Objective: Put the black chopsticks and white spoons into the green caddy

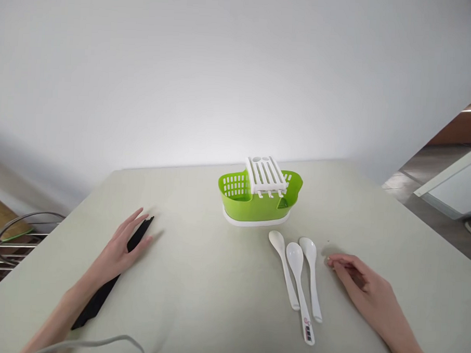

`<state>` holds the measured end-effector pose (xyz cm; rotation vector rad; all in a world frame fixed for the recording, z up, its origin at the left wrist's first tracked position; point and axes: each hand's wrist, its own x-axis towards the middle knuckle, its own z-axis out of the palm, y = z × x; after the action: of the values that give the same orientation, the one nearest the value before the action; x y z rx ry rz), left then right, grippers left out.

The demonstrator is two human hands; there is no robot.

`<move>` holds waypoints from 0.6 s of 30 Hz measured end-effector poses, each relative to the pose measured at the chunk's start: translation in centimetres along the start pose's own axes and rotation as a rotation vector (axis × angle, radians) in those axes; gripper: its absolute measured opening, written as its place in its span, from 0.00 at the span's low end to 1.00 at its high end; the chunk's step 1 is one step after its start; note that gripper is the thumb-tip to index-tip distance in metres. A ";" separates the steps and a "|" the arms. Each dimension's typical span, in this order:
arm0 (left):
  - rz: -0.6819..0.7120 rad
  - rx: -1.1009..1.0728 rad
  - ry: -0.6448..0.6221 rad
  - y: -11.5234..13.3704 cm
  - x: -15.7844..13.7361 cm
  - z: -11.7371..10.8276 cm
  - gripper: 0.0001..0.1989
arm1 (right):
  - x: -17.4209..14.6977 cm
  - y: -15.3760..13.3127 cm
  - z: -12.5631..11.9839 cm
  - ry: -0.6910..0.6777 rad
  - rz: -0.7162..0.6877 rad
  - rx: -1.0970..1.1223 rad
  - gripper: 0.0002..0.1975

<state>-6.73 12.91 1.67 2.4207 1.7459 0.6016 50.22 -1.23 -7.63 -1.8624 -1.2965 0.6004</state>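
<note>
Left hand (117, 252) spread over black sticks (99, 301); right hand (367, 291) loosely curled beside white spoons (295, 258).
The left's fingers stand apart, unclosed; the right's bunch, nothing visible inside, full closure unclear. Green basket (253, 210) beyond, between both.

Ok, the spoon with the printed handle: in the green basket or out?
Out: the spoon lies on the table in front of the green basket, bowl and handle both in view.

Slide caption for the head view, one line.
Left hand over black sticks, right hand beside three white spoons, green basket farther back.
</note>
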 end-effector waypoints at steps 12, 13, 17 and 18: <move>0.112 0.256 -0.089 -0.8 -1.7 4.4 0.31 | -0.1 0.6 0.1 0.022 0.039 0.009 0.19; 0.116 0.262 -0.085 0.1 -1.7 4.9 0.31 | -0.1 0.6 0.1 0.023 0.039 0.009 0.19; 0.137 0.262 -0.047 5.0 -1.7 7.5 0.31 | -0.2 0.5 0.0 0.024 0.038 -0.001 0.19; 0.145 0.254 -0.037 6.6 -1.6 8.2 0.31 | -0.2 0.5 0.0 0.024 0.039 -0.007 0.19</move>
<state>1.77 10.35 -4.31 2.7277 1.7378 0.3637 50.42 -1.48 -8.02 -1.8988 -1.2507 0.5934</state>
